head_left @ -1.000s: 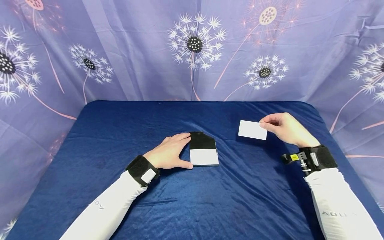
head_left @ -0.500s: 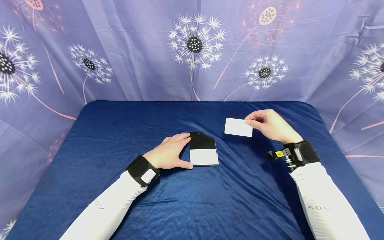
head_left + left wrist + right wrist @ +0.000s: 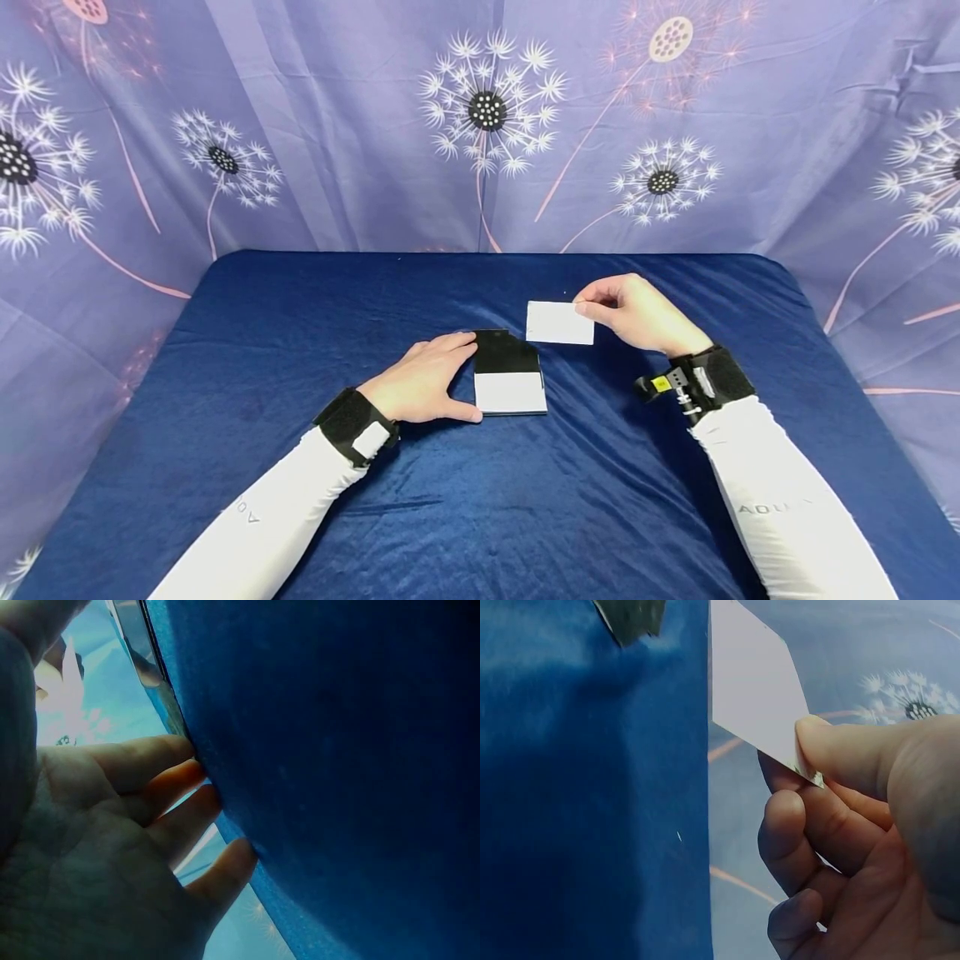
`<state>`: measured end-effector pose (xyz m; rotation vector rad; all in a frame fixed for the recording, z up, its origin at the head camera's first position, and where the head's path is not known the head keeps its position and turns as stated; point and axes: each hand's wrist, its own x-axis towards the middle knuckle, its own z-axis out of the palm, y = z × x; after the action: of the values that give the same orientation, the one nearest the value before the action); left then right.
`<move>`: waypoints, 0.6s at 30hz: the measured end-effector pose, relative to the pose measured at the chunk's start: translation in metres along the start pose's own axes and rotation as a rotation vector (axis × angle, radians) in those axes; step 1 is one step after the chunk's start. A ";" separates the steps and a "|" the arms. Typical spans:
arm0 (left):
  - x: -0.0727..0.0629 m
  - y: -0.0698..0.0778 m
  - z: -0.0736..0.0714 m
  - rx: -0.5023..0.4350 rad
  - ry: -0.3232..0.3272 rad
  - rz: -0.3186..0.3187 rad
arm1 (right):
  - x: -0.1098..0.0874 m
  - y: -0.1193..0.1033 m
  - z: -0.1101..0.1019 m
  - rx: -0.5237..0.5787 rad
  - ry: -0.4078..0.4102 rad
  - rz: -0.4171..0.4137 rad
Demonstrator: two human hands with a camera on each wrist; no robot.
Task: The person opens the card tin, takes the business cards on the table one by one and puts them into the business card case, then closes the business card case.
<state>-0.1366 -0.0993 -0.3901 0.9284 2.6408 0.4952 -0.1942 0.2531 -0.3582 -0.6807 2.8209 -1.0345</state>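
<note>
My right hand [image 3: 637,312] pinches a blank white card [image 3: 560,323] by its right end, between thumb and fingers. The card hangs above the cloth, its lower left corner beside the far right corner of a flat black holder [image 3: 506,354]. White fills the near half of that holder [image 3: 511,392], and its far right corner is cut at a slant. Along its left side lies my left hand [image 3: 423,379], fingertips at the far left corner and thumb at the near left corner. In the left wrist view the fingers [image 3: 202,814] reach down to the cloth, fairly straight.
Dark blue wrinkled cloth [image 3: 420,517] covers the table. Behind it hangs a purple curtain [image 3: 360,125] with dandelion prints. Each wrist wears a black strap, the right strap [image 3: 716,383] with a small device jutting from it.
My right hand has carried the white card leftward, from the right part of the table to the holder's far right corner. The left hand and the holder have stayed put.
</note>
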 end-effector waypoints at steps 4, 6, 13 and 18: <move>0.000 0.000 0.000 -0.001 -0.001 -0.002 | 0.006 -0.005 0.010 0.021 -0.023 0.002; 0.000 0.000 0.000 -0.001 -0.001 -0.004 | 0.009 -0.007 0.015 0.027 -0.031 0.000; 0.000 0.000 0.000 -0.005 -0.002 -0.008 | 0.016 -0.016 0.032 0.040 -0.050 -0.048; 0.001 0.000 0.001 -0.015 0.002 -0.011 | 0.019 -0.021 0.042 0.063 -0.075 -0.063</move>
<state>-0.1370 -0.0986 -0.3911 0.9086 2.6391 0.5130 -0.1944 0.2055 -0.3755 -0.7888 2.7075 -1.0784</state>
